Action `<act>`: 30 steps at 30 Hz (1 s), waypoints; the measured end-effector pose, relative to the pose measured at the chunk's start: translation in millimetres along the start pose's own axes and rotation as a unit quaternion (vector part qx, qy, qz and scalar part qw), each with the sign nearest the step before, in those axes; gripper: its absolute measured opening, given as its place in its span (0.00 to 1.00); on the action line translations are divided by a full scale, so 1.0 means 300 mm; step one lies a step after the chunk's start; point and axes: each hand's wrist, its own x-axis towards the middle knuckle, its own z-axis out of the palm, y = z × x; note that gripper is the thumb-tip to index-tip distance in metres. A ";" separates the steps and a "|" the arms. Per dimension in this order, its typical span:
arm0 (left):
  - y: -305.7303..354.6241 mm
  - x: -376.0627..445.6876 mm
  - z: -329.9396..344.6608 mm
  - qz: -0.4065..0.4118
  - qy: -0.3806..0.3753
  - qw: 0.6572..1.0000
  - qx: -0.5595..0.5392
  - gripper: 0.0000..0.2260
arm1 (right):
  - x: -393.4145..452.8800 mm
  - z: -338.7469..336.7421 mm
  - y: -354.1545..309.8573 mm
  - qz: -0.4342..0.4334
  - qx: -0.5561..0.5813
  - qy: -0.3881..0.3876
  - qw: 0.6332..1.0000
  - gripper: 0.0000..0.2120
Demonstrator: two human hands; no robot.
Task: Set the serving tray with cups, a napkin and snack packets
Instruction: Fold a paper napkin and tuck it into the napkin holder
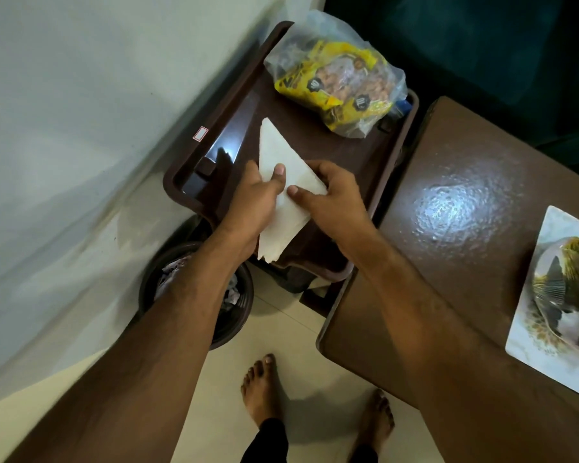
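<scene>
A dark brown serving tray (214, 105) sits beside the wall. A white napkin (278, 152), folded into a triangle, lies over its near half. My left hand (254, 198) pinches the napkin's left edge, thumb on top. My right hand (335, 198) pinches its right edge, thumb on top as well. At the tray's far end lies a clear plastic bag holding yellow snack packets (338, 81). No cups show in view.
A brown table (458, 182) stands right of the tray, with a decorated white plate (555, 295) near its right edge. A dark waste bin (228, 315) with crumpled paper sits on the floor under my left forearm. My bare feet stand on pale tiles.
</scene>
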 end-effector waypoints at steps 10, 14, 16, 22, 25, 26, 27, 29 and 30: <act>-0.001 -0.003 0.036 0.025 0.036 0.999 0.030 0.10 | 0.035 -0.026 0.017 -0.007 -0.029 0.078 0.996 0.09; 0.006 -0.010 0.064 0.040 0.066 0.997 0.006 0.11 | 0.027 -0.037 0.018 -0.001 0.040 0.076 0.996 0.11; 0.014 -0.012 0.070 0.039 0.082 0.996 -0.016 0.12 | 0.019 -0.050 0.024 0.007 0.074 0.057 0.996 0.15; 0.032 -0.047 0.117 0.036 0.078 0.996 -0.028 0.10 | -0.018 -0.112 0.045 0.018 0.097 0.057 0.993 0.18; 0.035 -0.084 0.183 0.046 0.065 0.997 -0.023 0.10 | -0.038 -0.176 0.075 0.015 0.107 0.092 0.990 0.13; 0.037 -0.096 0.208 0.049 0.062 0.997 -0.017 0.10 | -0.045 -0.198 0.085 0.015 0.109 0.102 0.989 0.11; 0.035 -0.099 0.216 0.049 0.061 0.997 -0.017 0.10 | -0.047 -0.202 0.089 0.017 0.110 0.110 0.988 0.09; 0.034 -0.120 0.272 0.050 0.050 0.997 -0.019 0.09 | -0.065 -0.246 0.110 0.018 0.118 0.133 0.984 0.07; 0.034 -0.138 0.315 0.052 0.042 0.998 -0.019 0.09 | -0.082 -0.285 0.126 0.017 0.121 0.146 0.982 0.07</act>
